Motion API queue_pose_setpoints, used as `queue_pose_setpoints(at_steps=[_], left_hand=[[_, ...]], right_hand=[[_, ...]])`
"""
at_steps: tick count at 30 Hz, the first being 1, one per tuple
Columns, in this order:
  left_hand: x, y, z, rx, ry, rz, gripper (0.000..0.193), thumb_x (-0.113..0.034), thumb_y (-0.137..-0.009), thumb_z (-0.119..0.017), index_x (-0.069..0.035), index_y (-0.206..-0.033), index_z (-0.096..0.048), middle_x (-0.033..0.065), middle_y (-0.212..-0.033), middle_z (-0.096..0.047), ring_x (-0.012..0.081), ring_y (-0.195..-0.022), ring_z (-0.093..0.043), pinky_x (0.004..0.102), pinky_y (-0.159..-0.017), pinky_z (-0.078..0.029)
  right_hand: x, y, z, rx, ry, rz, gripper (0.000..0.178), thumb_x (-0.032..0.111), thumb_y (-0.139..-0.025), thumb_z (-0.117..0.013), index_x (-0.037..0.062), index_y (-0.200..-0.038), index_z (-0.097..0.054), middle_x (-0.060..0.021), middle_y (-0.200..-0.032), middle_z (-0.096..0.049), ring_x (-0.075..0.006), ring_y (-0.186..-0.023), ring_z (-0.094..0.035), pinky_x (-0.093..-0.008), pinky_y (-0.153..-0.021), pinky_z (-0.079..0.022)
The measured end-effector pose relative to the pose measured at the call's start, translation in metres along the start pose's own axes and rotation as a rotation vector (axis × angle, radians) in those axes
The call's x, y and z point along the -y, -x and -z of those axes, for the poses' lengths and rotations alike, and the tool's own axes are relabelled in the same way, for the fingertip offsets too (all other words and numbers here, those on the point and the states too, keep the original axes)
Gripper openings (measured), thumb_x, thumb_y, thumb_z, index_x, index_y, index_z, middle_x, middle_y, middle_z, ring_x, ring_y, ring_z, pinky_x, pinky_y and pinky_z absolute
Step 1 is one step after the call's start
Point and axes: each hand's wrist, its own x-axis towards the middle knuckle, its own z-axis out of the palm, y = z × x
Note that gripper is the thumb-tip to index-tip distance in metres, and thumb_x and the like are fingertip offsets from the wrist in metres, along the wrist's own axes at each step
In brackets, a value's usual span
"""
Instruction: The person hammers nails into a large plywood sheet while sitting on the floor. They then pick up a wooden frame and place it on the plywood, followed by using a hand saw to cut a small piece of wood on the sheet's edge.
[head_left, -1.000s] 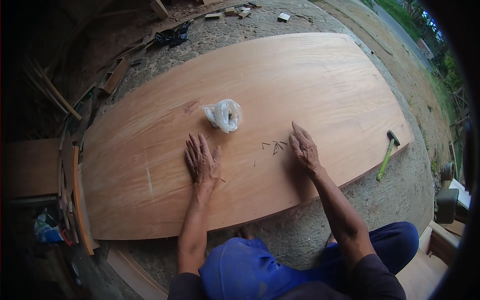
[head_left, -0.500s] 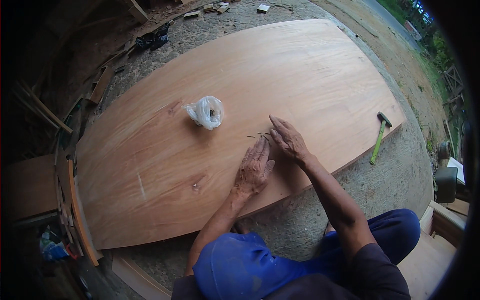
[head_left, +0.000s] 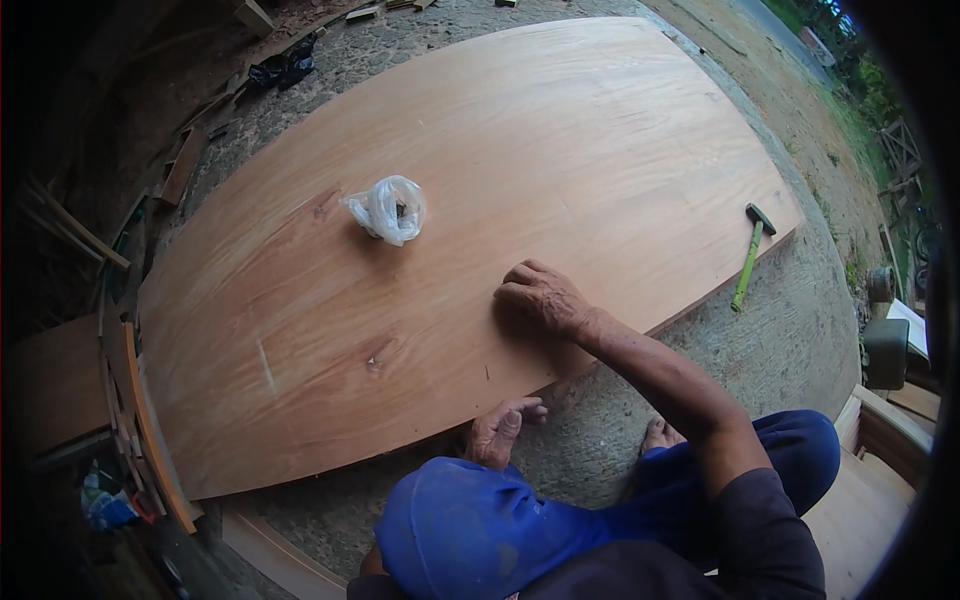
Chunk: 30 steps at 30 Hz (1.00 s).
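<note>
One partly spread left hand, one right hand curled over board, grip hidden

A crumpled white plastic bag is sitting on the broad tan wooden panel, beyond and left of the person's right hand; a green-handled hammer is lying farther right, its handle overhanging the near edge.

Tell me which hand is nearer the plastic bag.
The right hand, curled over the wooden panel; the left hand is farther off, at the panel's near edge.
</note>
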Motion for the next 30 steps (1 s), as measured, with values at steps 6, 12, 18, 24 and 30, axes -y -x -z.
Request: queue_pose_setpoints(at_steps=[6, 12, 18, 24, 30], left_hand=[[0.059, -0.008, -0.007, 0.269, 0.317, 0.443, 0.041, -0.018, -0.103, -0.056, 0.002, -0.138, -0.054, 0.0119, -0.133, -0.063, 0.0207, -0.120, -0.061, 0.0371, -0.104, -0.047], [0.067, -0.038, -0.013, 0.222, 0.446, 0.388, 0.051, -0.014, -0.099, -0.060, 0.000, -0.146, -0.046, 0.0134, -0.140, -0.058, 0.0241, -0.125, -0.059, 0.0402, -0.108, -0.045], [0.047, -0.039, -0.024, 0.208, 0.880, 0.324, 0.064, -0.018, -0.093, -0.064, 0.001, -0.149, -0.039, 0.0205, -0.146, -0.050, 0.0340, -0.136, -0.050, 0.0443, -0.115, -0.040], [0.040, -0.047, -0.028, 0.161, 1.115, 0.350, 0.107, -0.075, -0.086, -0.058, 0.008, -0.150, -0.035, 0.0241, -0.149, -0.047, 0.0379, -0.141, -0.044, 0.0477, -0.118, -0.036], [0.038, -0.050, -0.026, 0.057, 1.120, 0.374, 0.121, -0.091, -0.081, -0.041, 0.010, -0.147, -0.039, 0.0260, -0.144, -0.051, 0.0384, -0.135, -0.051, 0.0479, -0.114, -0.042]], right_hand=[[0.073, 0.003, -0.017, -0.178, 0.033, 0.144, 0.040, 0.041, -0.090, -0.066, 0.0129, -0.117, -0.061, -0.0116, -0.118, -0.058, -0.0321, -0.116, -0.053, -0.0450, -0.101, -0.045], [0.043, 0.010, -0.014, 0.043, 0.084, 0.166, 0.029, 0.023, -0.087, -0.059, 0.0137, -0.115, -0.060, -0.0088, -0.123, -0.057, -0.0288, -0.119, -0.052, -0.0440, -0.104, -0.042], [0.015, 0.031, 0.000, -0.158, 0.173, -0.010, 0.055, 0.025, -0.090, -0.059, 0.0175, -0.144, -0.054, -0.0111, -0.153, -0.045, -0.0337, -0.144, -0.039, -0.0486, -0.120, -0.032], [0.012, 0.043, 0.003, 0.066, 0.098, 0.279, 0.055, 0.024, -0.088, -0.062, 0.0122, -0.142, -0.055, -0.0148, -0.151, -0.048, -0.0338, -0.144, -0.041, -0.0464, -0.121, -0.033], [0.025, 0.047, 0.015, 0.154, 0.006, 0.174, 0.049, 0.021, -0.089, -0.059, 0.0087, -0.137, -0.058, -0.0124, -0.147, -0.052, -0.0314, -0.142, -0.044, -0.0443, -0.119, -0.036]])
